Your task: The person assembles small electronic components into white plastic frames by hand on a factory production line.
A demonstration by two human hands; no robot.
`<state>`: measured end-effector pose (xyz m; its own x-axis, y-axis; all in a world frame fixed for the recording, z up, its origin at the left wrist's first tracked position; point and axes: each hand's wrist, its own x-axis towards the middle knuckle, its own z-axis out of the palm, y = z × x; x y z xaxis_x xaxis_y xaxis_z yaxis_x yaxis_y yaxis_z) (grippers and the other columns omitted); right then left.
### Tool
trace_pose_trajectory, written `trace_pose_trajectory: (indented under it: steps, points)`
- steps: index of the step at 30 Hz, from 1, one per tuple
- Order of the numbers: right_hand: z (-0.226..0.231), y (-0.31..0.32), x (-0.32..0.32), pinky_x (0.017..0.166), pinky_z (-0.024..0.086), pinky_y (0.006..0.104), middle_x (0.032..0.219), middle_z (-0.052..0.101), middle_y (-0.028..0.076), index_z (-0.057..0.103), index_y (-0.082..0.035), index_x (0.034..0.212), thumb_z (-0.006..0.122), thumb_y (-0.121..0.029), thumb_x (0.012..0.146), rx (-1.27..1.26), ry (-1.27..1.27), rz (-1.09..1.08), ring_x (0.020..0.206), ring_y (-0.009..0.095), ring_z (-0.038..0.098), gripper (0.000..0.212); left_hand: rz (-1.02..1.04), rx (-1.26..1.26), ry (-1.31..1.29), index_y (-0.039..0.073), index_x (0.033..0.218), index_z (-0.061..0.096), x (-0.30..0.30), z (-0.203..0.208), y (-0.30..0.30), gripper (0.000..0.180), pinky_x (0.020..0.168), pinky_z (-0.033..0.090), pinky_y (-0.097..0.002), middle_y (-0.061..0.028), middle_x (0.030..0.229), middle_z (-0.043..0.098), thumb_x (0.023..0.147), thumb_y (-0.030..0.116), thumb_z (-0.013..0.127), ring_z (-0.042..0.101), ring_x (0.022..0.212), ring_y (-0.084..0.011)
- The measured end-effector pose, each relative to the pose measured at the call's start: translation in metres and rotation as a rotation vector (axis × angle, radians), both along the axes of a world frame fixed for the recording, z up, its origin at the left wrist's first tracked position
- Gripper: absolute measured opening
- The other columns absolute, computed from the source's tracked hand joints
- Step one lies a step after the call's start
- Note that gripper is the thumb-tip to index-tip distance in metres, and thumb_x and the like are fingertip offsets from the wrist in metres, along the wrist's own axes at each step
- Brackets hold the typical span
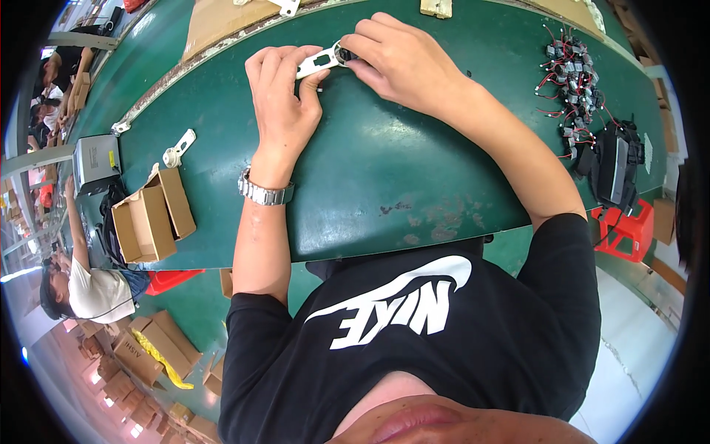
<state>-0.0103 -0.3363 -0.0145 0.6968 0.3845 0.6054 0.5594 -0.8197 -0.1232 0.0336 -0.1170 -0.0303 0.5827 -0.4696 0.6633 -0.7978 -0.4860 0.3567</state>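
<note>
My left hand (281, 96) is closed on one end of a flat white plastic part (308, 68) with cut-outs. It holds the part just above the green table. At the part's rounded end, the fingers of my right hand (407, 63) pinch in from the right. Between them shows a small dark round piece (343, 54), partly hidden by the fingertips, set in or against the ring-shaped end. A similar white part (174, 154) with a round end lies on the table to the left.
Small motors with red and black wires (575, 81) lie heaped at the right, beyond a dark bag-like object (615, 166). Cardboard boxes (143, 228) and a grey metal case (97, 161) stand left. A red stool (629, 231) is right. A co-worker (96, 292) sits left.
</note>
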Motion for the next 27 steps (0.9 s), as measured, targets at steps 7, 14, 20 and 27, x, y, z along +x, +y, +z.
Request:
trace_pose_trajectory:
  steps: [7,14,20,27]
  points:
    - [0.003,0.001,-0.001,0.077,0.055,0.0423,0.093,0.063,0.008,0.065,-0.007,0.102,0.073,-0.006,0.088,0.195,0.101,0.075,0.092,0.029,0.062,0.016,0.006,-0.016,-0.002,0.008,0.114,0.072,0.000,0.002,0.001,0.030,0.097,0.045,-0.0411,-0.0073,0.106,0.065,0.085,0.003,0.078,0.052,0.110,-0.0314]
    - [-0.005,-0.002,0.007,0.089,0.054,0.0342,0.106,0.064,0.003,0.069,-0.002,0.119,0.071,-0.001,0.095,0.762,0.509,0.151,0.107,0.018,0.063,0.024,-0.011,-0.075,0.001,0.008,0.114,0.072,-0.002,0.004,0.002,0.028,0.097,0.045,-0.0412,-0.0072,0.106,0.066,0.086,0.006,0.079,0.053,0.111,-0.0312]
    - [-0.010,-0.001,0.009,0.099,0.049,0.0300,0.109,0.064,0.001,0.069,-0.003,0.121,0.072,-0.007,0.099,1.195,0.821,0.248,0.112,0.012,0.060,0.023,0.002,-0.101,-0.025,0.007,0.114,0.072,-0.002,0.005,0.002,0.029,0.097,0.045,-0.0413,-0.0074,0.106,0.066,0.086,0.005,0.079,0.053,0.111,-0.0313]
    - [0.002,-0.003,0.007,0.079,0.047,0.0332,0.087,0.061,0.002,0.074,-0.009,0.113,0.083,-0.015,0.087,0.418,0.235,0.066,0.092,0.021,0.054,0.029,0.005,-0.118,-0.007,0.009,0.114,0.073,-0.002,0.006,0.003,0.028,0.097,0.045,-0.0410,-0.0066,0.106,0.067,0.087,0.008,0.080,0.056,0.109,-0.0304]
